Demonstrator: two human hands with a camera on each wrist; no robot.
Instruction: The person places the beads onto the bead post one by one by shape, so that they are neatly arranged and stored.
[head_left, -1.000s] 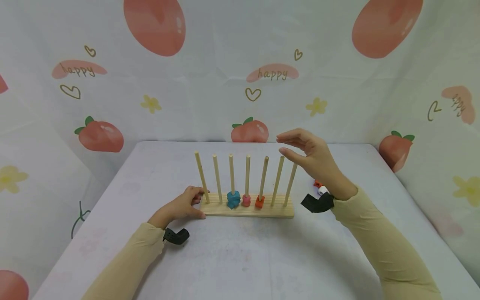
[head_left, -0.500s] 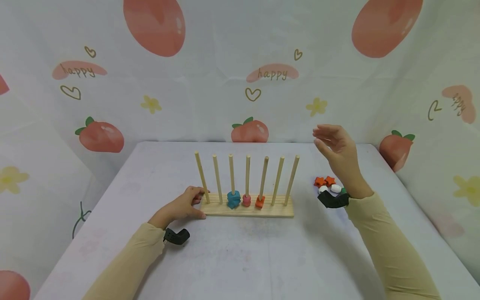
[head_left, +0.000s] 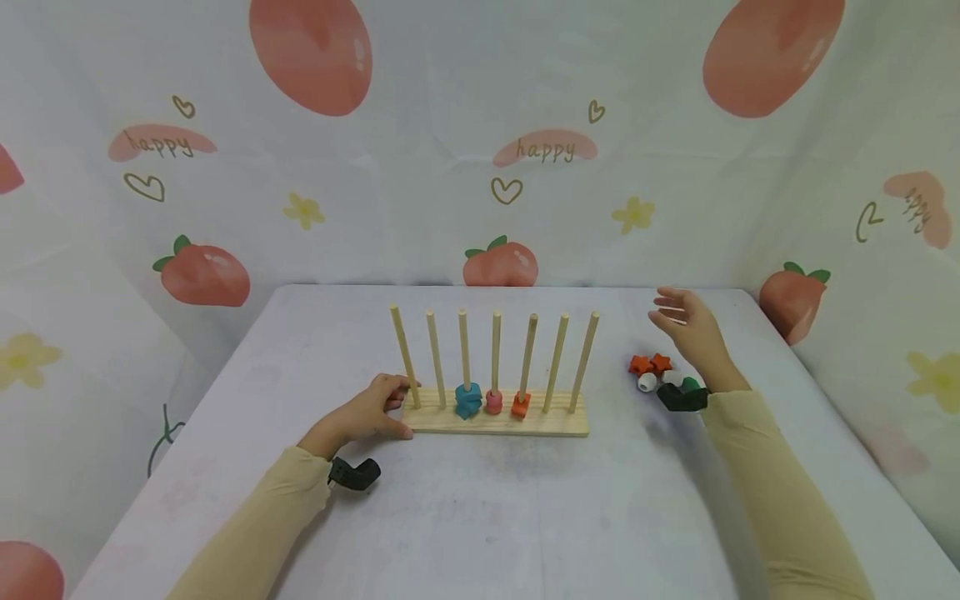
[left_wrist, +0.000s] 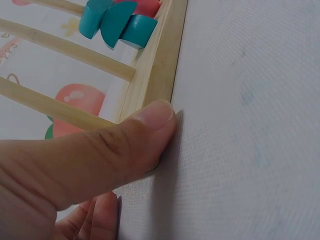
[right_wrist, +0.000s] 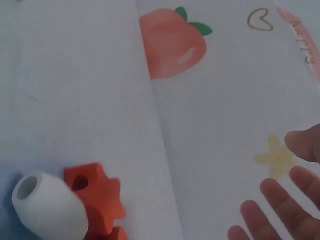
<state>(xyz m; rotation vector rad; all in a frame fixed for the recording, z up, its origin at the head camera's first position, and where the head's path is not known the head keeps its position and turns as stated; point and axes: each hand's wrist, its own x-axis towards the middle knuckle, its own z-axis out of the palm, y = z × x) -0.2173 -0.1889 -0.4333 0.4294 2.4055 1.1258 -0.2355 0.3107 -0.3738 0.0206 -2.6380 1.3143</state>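
Three pegs (head_left: 496, 350) loaded, left hand (head_left: 366, 410) pinches the rack (head_left: 495, 423), right hand (head_left: 693, 331) hovers spread near beads (head_left: 647, 382) towards the desk's (head_left: 480, 517) right edge, gap unclear: seemingly picking, pinch needed next.

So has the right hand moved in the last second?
Yes: in the head view, the right hand has moved rightward, away from the wooden peg rack, which stayed put.

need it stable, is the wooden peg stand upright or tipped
Upright: the wooden peg stand sits flat on the table, its seven pegs pointing up.
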